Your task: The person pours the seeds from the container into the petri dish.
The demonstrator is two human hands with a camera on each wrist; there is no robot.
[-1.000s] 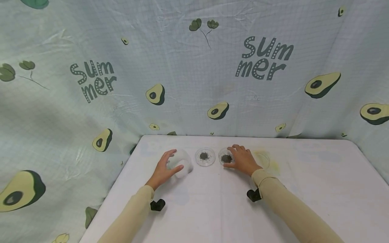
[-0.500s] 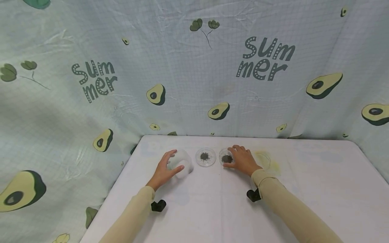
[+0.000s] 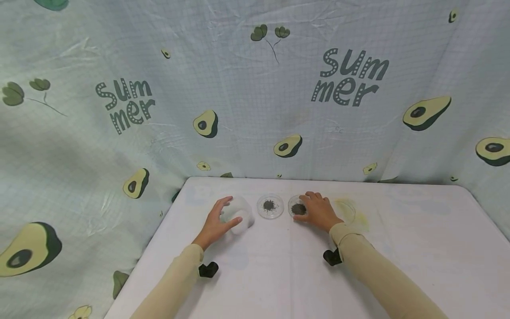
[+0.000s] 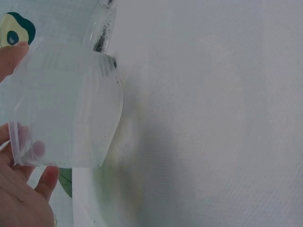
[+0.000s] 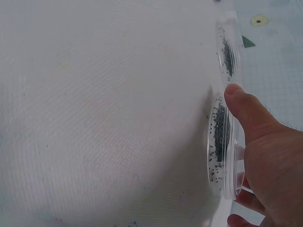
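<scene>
With dark granules already in the middle dish and right dish, the latter is gripped on the table by the right hand and a translucent tub by the left hand, release of both judged outstanding.

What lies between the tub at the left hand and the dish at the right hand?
The head view shows a middle dish with dark grains in it, between the tub and the held dish.

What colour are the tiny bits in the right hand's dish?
The bits are dark grey, best seen in the right wrist view.
</scene>
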